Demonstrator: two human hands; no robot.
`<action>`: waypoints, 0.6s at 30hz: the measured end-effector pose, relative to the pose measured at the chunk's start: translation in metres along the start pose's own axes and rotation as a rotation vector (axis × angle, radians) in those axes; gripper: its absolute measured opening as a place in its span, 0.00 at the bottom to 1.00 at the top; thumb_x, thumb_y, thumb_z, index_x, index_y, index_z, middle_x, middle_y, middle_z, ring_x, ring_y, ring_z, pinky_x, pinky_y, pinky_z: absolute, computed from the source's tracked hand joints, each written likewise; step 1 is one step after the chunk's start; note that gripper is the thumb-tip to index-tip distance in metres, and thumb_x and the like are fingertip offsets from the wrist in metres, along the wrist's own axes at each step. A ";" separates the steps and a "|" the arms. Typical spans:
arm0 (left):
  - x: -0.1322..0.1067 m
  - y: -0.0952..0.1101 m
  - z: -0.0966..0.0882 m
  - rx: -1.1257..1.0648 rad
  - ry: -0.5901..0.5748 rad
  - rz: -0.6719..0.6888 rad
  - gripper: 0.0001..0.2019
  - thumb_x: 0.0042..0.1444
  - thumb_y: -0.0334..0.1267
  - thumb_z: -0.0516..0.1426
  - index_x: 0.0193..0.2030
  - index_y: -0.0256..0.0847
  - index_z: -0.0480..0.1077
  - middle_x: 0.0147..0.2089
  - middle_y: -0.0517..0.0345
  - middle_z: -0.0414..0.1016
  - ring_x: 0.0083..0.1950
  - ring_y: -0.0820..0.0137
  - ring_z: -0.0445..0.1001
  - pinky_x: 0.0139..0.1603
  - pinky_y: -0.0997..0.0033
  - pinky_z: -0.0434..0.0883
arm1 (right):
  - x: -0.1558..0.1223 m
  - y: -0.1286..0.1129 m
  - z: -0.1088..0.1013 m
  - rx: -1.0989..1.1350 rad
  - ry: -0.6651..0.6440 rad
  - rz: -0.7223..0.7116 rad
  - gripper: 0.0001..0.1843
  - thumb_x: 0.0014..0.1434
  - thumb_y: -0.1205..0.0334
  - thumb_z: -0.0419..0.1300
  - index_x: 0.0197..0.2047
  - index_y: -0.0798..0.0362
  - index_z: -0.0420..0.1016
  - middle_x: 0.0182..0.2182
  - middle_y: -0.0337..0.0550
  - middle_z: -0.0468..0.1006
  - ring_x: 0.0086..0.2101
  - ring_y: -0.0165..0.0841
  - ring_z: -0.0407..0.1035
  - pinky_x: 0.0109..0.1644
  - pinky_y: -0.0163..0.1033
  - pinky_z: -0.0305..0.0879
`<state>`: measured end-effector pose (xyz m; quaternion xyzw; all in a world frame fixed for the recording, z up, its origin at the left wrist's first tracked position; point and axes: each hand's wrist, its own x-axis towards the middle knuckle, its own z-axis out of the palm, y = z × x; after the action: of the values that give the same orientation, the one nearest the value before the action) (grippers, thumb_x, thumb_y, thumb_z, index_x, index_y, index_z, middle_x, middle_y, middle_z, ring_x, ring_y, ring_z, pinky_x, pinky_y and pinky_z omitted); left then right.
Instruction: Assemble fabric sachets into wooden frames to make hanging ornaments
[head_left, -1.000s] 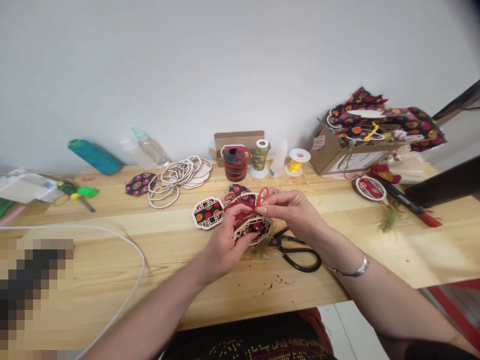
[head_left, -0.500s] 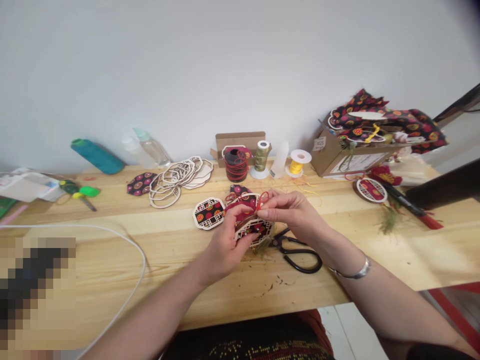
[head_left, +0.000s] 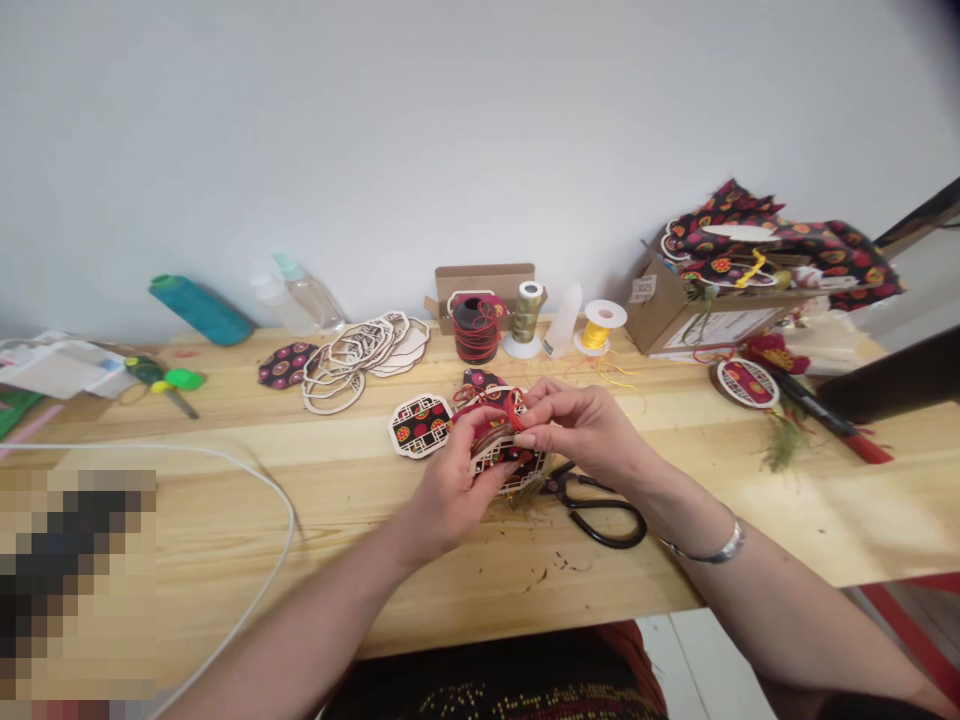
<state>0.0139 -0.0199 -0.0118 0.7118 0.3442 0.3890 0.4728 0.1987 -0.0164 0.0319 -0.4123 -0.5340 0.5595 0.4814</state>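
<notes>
- Head view. Left grip (head_left: 456, 490): thumb and fingers closed on a lattice-framed ornament (head_left: 532, 464), dark patterned cloth within, face partly covered by the thumb.
- Right grip (head_left: 589, 425): thumb and forefinger pinching red cord (head_left: 517, 405) at the ornament's upper edge.
- Position of ornament: between both grips, over the bench (head_left: 300, 600); greenish threads (head_left: 529, 495) at its lower edge.
- Scissors (head_left: 611, 543), black-handled: just below the right grip, blades partly hidden.
- Framed octagonal piece (head_left: 420, 427): beside the left grip, to its upper left.
- Wooden frames (head_left: 334, 408), overlapping pile: farther left of the left grip.
- Teal thread cone (head_left: 201, 310), lying on its side: well left of both grips.
- Red cord spool (head_left: 476, 335), olive thread spool (head_left: 528, 318), translucent bottle (head_left: 564, 320), yellow thread spool (head_left: 598, 335): in a row beyond the grips.
- Finished-looking oval ornament (head_left: 748, 384) and black marker (head_left: 817, 408): well right of the right grip.
- Small open carton (head_left: 480, 273): beyond the left grip, a framed piece (head_left: 493, 304) partly visible inside.
- Large carton (head_left: 643, 315): beyond and right of the right grip, heaped with patterned fabric (head_left: 832, 250) spilling over the side.
</notes>
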 end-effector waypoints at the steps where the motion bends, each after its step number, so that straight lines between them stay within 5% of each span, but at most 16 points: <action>1: 0.000 -0.001 0.000 0.013 0.002 0.006 0.21 0.59 0.35 0.57 0.58 0.45 0.58 0.52 0.52 0.73 0.52 0.65 0.75 0.54 0.60 0.73 | 0.000 0.000 0.001 -0.018 0.011 -0.009 0.05 0.42 0.59 0.73 0.26 0.45 0.83 0.28 0.38 0.71 0.33 0.30 0.65 0.39 0.40 0.65; 18: -0.002 -0.006 -0.001 0.148 0.041 0.035 0.19 0.60 0.35 0.57 0.57 0.45 0.59 0.51 0.53 0.75 0.49 0.66 0.76 0.51 0.63 0.74 | 0.001 0.004 0.005 -0.286 0.084 -0.123 0.06 0.49 0.60 0.68 0.23 0.49 0.78 0.26 0.37 0.70 0.33 0.32 0.64 0.39 0.41 0.60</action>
<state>0.0117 -0.0193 -0.0174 0.7426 0.3694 0.3851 0.4047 0.1931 -0.0166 0.0284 -0.4661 -0.6119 0.4296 0.4730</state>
